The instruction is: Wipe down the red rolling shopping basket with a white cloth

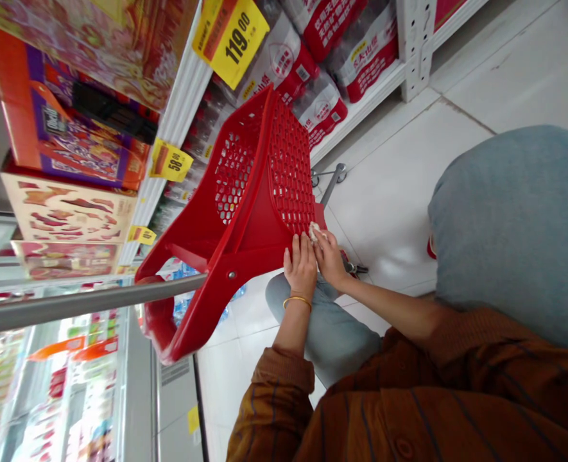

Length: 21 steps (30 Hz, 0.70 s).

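A red plastic rolling shopping basket [245, 237] with perforated walls stands tipped in front of me. My left hand [301, 268], with a gold bangle at the wrist, lies on the basket's lower side with its fingers stretched out, holding nothing. Right beside it, my right hand [329, 258] presses a crumpled white cloth or tissue [313, 230] against the basket's perforated wall near its bottom edge. The fingers of that hand are bent over the white piece, which they partly hide. The two hands almost touch.
A grey handle pole [91, 298] runs left from the basket. Shelves hold shrink-wrapped bottles [319, 106], gift boxes [76, 218] and yellow price tags [233, 40]. A basket wheel [341, 171] is near the shelf foot. White floor tiles [389, 173] and my jeans-clad knees [500, 224] are close by.
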Each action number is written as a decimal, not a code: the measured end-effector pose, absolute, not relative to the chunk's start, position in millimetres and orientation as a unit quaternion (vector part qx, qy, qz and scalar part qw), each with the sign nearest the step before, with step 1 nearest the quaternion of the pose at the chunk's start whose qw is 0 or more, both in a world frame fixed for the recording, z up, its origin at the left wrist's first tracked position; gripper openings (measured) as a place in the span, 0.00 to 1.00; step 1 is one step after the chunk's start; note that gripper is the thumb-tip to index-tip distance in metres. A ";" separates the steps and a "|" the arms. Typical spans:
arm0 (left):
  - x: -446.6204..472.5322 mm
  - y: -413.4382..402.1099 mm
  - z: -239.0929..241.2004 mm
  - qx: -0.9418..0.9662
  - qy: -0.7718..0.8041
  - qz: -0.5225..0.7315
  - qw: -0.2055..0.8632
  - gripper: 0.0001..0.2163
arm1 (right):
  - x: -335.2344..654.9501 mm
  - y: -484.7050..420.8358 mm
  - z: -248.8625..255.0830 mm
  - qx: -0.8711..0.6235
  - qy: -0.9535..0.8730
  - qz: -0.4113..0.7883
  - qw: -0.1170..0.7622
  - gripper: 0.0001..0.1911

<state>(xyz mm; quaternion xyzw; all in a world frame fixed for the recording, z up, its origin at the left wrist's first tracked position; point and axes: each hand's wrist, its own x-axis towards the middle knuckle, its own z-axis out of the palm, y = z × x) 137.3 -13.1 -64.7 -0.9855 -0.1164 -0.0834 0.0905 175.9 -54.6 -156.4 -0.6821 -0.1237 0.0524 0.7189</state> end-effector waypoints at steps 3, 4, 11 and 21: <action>136.9 -13.3 -65.6 -0.985 -0.114 -0.095 0.093 0.20 | 175.5 -55.6 -144.2 -0.664 -0.146 0.052 0.732 0.22; 136.6 -13.6 -65.6 -0.984 -0.114 -0.095 0.093 0.20 | 175.4 -56.3 -144.8 -0.662 -0.152 0.055 0.732 0.22; 136.6 -16.6 -63.9 -0.985 -0.127 -0.089 0.081 0.20 | 173.7 -58.2 -173.2 -0.681 -0.171 0.055 0.710 0.24; 136.5 -18.1 -64.2 -0.980 -0.110 -0.098 0.132 0.20 | 182.0 -57.9 -197.6 -0.694 -0.139 0.087 0.701 0.24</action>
